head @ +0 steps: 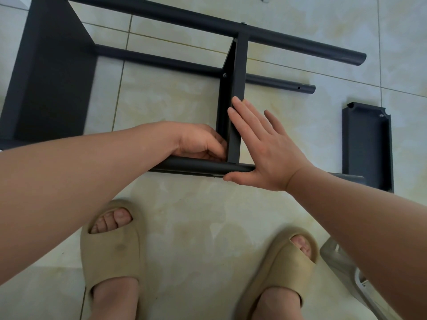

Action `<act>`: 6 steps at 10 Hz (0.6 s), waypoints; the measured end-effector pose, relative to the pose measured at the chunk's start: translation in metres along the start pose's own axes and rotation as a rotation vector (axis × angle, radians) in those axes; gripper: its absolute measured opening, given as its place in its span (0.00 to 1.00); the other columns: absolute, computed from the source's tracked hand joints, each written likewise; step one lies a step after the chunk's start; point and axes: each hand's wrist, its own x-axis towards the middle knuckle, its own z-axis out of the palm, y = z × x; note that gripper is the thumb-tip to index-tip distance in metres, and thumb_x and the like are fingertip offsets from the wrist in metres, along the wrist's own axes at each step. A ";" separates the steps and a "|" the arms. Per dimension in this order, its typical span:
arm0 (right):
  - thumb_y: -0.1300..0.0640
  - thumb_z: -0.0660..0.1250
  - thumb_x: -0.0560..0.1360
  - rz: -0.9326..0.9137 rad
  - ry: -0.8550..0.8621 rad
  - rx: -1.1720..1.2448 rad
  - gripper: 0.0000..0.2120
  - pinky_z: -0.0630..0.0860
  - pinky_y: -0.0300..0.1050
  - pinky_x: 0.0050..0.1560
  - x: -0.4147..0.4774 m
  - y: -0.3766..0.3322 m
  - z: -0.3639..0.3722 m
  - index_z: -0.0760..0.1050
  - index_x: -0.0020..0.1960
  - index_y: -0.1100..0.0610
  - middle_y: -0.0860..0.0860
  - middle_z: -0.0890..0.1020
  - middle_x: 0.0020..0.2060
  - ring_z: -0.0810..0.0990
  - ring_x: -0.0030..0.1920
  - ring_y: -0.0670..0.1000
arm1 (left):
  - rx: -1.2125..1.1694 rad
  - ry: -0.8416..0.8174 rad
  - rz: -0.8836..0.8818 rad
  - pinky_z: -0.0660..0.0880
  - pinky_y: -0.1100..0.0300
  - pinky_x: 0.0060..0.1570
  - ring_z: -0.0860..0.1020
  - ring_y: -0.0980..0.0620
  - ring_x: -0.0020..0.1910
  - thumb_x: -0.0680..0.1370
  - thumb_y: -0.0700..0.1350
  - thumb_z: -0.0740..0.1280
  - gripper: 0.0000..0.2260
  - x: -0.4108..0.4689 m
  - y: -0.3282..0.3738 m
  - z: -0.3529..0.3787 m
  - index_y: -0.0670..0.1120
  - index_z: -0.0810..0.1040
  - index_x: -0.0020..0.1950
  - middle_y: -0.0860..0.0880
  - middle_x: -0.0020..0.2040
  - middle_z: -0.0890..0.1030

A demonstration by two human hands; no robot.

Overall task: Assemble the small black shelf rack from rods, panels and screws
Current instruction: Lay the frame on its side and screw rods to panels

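Panel (235, 72) stood mid-frame, long axis up from rod (194, 166); right hand (261, 148) flat against its right face, left hand (198, 142) curled at joint, hold unclear.

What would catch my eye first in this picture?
Two bare hands meet mid-frame on a half-built black rack on the floor: the right hand presses flat against an upright panel, thumb on the near rod, while the left hand curls at their joint. A loose panel lies to the right, and beige slippers fill the bottom.
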 end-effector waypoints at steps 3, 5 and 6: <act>0.23 0.56 0.71 0.002 -0.009 0.002 0.55 0.52 0.64 0.79 0.000 0.000 0.000 0.47 0.83 0.59 0.52 0.46 0.83 0.45 0.82 0.53 | -0.040 -0.028 0.009 0.79 0.59 0.37 0.81 0.48 0.34 0.77 0.29 0.62 0.07 -0.001 0.000 -0.001 0.38 0.78 0.44 0.41 0.37 0.80; 0.23 0.56 0.71 0.002 -0.006 0.005 0.55 0.53 0.64 0.79 0.000 0.000 -0.001 0.47 0.83 0.59 0.53 0.46 0.83 0.46 0.82 0.54 | -0.062 -0.034 0.015 0.76 0.64 0.30 0.80 0.52 0.28 0.77 0.28 0.61 0.10 -0.003 0.003 0.000 0.39 0.78 0.41 0.46 0.30 0.80; 0.23 0.56 0.71 0.001 -0.003 0.004 0.55 0.53 0.64 0.79 0.000 0.000 -0.001 0.47 0.83 0.59 0.53 0.46 0.83 0.46 0.82 0.54 | -0.090 -0.063 -0.028 0.78 0.59 0.38 0.81 0.50 0.33 0.77 0.31 0.60 0.09 -0.002 0.003 0.000 0.39 0.78 0.42 0.44 0.34 0.81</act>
